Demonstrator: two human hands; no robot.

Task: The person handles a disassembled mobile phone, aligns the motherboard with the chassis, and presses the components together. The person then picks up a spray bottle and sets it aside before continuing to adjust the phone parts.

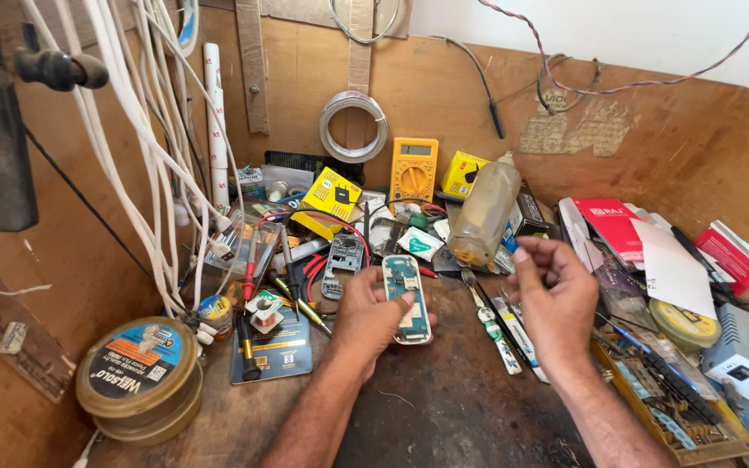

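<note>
My left hand holds an opened small phone body upright over the dark workbench, its circuit side facing me. My right hand hovers just to the right of it, fingers loosely curled with nothing in them, the fingertips raised near a cloudy plastic bottle. Below the right hand lie two screwdrivers with pale handles. A grey phone frame rests behind the left hand.
A yellow multimeter leans on the back wall near a wire coil. Solder reels sit at the left under white cables. Red boxes and papers and a tool tray crowd the right.
</note>
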